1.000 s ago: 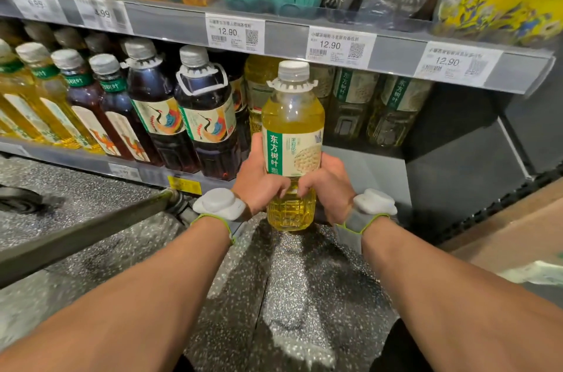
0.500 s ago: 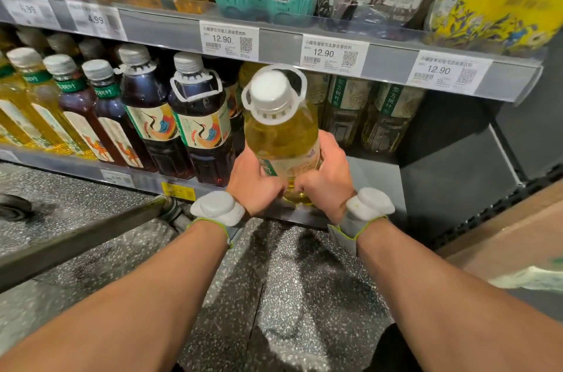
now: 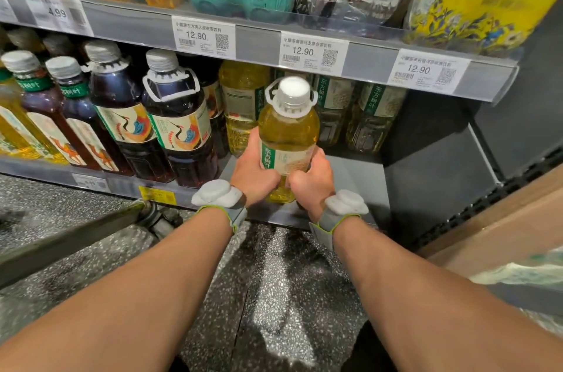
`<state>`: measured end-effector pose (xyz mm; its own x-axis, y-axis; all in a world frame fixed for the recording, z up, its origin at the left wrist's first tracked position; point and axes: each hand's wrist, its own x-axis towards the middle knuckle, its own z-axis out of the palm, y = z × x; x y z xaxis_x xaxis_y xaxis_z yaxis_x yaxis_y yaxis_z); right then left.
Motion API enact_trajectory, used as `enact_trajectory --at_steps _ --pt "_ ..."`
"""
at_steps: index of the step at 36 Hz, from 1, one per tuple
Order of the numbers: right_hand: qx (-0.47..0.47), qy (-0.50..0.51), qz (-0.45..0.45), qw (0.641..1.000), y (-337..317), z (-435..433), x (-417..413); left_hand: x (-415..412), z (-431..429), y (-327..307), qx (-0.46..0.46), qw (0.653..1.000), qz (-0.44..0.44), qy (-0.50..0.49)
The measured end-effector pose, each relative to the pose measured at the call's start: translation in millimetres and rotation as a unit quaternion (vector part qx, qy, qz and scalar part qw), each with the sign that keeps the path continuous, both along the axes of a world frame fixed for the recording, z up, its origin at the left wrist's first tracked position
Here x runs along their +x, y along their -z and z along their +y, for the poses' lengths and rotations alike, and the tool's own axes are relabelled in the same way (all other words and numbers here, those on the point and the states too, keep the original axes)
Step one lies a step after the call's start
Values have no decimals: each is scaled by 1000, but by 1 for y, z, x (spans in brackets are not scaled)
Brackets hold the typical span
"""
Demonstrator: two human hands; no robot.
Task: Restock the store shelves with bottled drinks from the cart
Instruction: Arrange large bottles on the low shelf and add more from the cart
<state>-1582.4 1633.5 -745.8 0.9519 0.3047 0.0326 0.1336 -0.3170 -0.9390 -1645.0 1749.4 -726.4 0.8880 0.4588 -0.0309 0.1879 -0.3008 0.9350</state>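
Observation:
A large bottle of yellow tea (image 3: 288,131) with a white cap and a white carry handle is gripped low on its body from both sides. My left hand (image 3: 253,172) holds its left side and my right hand (image 3: 313,181) its right side. The bottle leans with its top toward me, and its base is over the front of the grey lower shelf (image 3: 356,176). Behind it stand more yellow tea bottles (image 3: 240,103).
Dark tea bottles (image 3: 179,128) fill the shelf to the left. An upper shelf edge with price tags (image 3: 313,53) hangs just above the bottle cap. The cart's grey bar (image 3: 70,237) crosses lower left. A cardboard box (image 3: 499,228) lies at right.
Both hands carried the bottle up and forward from in front of the shelf edge onto the lower shelf. It stood upright at first and now leans toward me.

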Motion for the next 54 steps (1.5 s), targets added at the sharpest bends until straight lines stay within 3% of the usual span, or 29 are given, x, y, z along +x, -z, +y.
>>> enact_trajectory --at_steps 8,20,23,27,32,38,44,54 --pt "13 -6 31 999 10 6 10 15 -1 7 -7 1000 6 -26" --pt "-16 6 6 1000 23 17 21 25 4 11 -15 1000 11 -25" --pt "-43 27 1 999 23 19 23 25 0 11 16 995 50 -84" --pt "-91 133 -41 986 21 20 18 21 -4 6 43 973 67 -215" --pt "-131 152 -47 978 19 20 18 21 -8 -1 56 978 69 -188" --pt "-71 168 -32 983 14 22 19 24 -1 4 16 986 79 -143" --pt "-35 128 45 990 0 37 18 32 2 7 -76 993 66 -69" --pt "47 19 136 989 0 42 21 40 4 11 -104 993 46 -33"
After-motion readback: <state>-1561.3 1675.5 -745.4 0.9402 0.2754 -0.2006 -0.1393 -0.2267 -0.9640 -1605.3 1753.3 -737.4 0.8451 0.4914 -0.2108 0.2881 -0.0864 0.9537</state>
